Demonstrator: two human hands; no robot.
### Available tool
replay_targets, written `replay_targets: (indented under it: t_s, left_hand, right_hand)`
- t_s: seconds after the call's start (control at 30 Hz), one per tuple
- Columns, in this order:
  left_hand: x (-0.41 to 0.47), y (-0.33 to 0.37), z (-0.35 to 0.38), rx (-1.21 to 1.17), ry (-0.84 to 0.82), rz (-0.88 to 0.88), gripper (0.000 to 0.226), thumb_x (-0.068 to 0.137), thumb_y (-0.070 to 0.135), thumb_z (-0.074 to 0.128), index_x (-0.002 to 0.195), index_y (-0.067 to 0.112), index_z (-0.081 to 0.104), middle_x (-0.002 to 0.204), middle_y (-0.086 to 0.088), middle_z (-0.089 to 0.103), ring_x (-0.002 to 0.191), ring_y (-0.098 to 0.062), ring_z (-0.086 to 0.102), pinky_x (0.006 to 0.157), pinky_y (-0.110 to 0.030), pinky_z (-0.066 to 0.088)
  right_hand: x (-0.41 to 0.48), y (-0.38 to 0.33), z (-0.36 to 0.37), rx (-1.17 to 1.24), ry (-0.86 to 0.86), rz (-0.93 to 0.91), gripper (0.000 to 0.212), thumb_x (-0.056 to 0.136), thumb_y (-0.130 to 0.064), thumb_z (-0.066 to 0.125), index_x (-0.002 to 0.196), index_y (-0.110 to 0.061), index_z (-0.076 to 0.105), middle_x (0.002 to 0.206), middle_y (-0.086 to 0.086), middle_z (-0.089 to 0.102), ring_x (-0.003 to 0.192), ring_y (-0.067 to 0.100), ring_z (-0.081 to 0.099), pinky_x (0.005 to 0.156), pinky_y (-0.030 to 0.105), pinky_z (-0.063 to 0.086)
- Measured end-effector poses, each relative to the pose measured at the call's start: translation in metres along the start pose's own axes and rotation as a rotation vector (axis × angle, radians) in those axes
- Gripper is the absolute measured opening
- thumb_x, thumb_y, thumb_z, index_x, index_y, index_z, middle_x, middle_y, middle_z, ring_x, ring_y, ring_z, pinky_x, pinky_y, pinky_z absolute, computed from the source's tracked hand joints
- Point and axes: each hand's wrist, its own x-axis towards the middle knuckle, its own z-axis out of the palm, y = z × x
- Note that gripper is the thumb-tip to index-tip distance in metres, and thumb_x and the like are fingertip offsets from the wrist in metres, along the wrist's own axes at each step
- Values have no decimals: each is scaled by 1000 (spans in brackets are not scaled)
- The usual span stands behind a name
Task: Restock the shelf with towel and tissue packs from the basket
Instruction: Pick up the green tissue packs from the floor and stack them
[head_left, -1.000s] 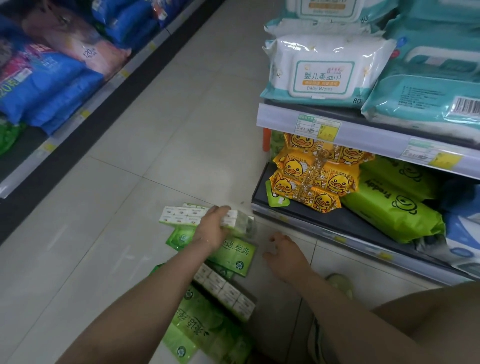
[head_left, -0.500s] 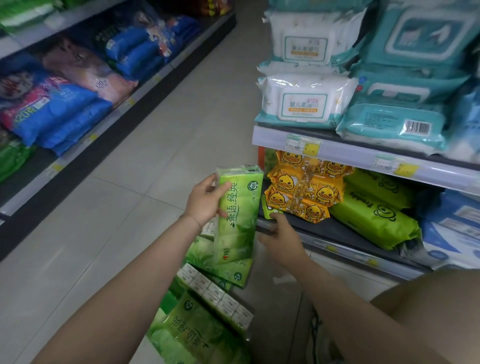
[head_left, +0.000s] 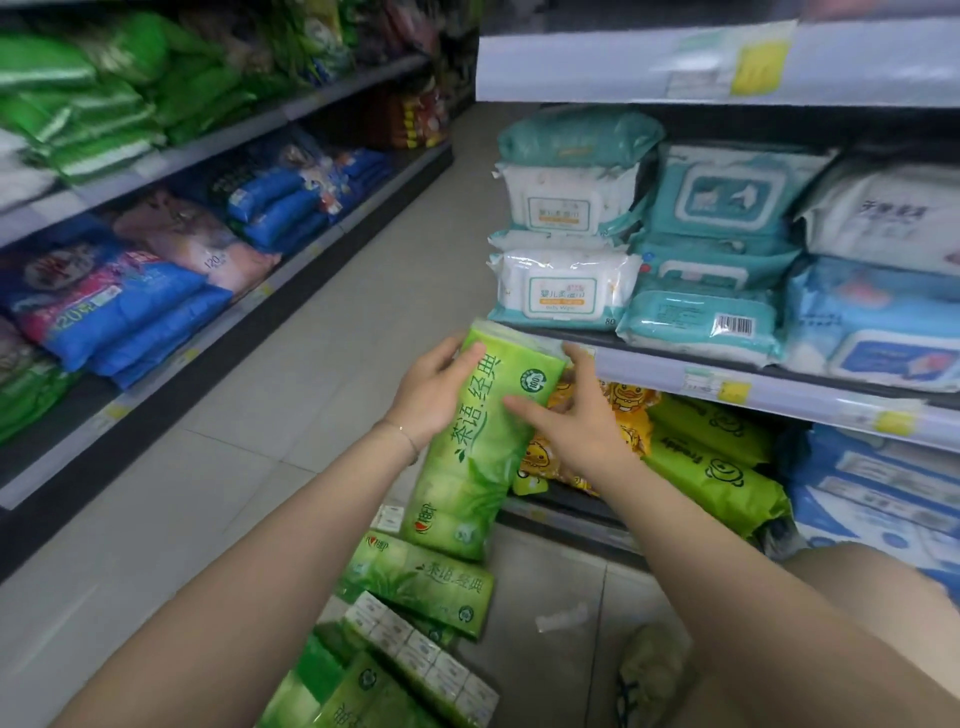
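A long green tissue pack (head_left: 480, 447) stands upright in the air in front of the right-hand shelf. My left hand (head_left: 434, 392) grips its left side near the top. My right hand (head_left: 574, 415) lies against its right side, thumb on the front and fingers spread toward the top edge. The pack's top reaches the rail of the wipes shelf (head_left: 779, 384). More green tissue packs (head_left: 421, 582) and a strip of small white packs (head_left: 415, 647) lie on the floor below. No basket shows.
White and teal wipe packs (head_left: 566, 291) fill the middle right shelf. Yellow duck packs (head_left: 623, 415) and lime-green packs (head_left: 711, 478) sit on the bottom shelf. Across the aisle, a shelf (head_left: 156, 364) holds blue and green bags. My knee (head_left: 883, 587) is at lower right.
The green pack has risen from knee height to the wipes shelf rail. My right hand came off the bottom shelf edge onto the pack. The view tilted upward.
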Motion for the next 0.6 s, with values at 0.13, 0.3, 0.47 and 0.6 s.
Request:
replay_targets:
  t_s: [0.13,0.3,0.47,0.6]
  left_hand:
    - [-1,26,1,15,-104,31,20,89,52,52,101,41,65,112,9,68,101,-7,64,94,-30,49]
    - [0,54,3,157,-99,64,45,89,65,41,122,37,57,131,1,52,127,-17,45,109,-42,34]
    - [-5,73,3,294,111,216,67,83,58,59,135,20,40,134,-2,38,124,-16,40,106,-32,33]
    - [-14,79,4,578,134,403,82,59,69,58,129,30,42,126,1,40,121,-19,37,103,-36,33]
  right_hand:
    - [6,-17,-15,171,-74,102,73,76,-30,80,134,-25,36,113,-4,61,99,10,61,68,15,53]
    - [4,-44,-24,148,-19,66,60,77,-31,78,124,-18,43,110,0,64,91,14,66,67,24,56]
    - [6,-74,-28,34,218,14,68,65,-53,79,113,-21,42,108,-1,62,101,21,62,86,46,55]
    - [7,-102,-32,60,361,6,83,50,-71,70,106,-17,41,100,2,60,92,26,64,78,48,56]
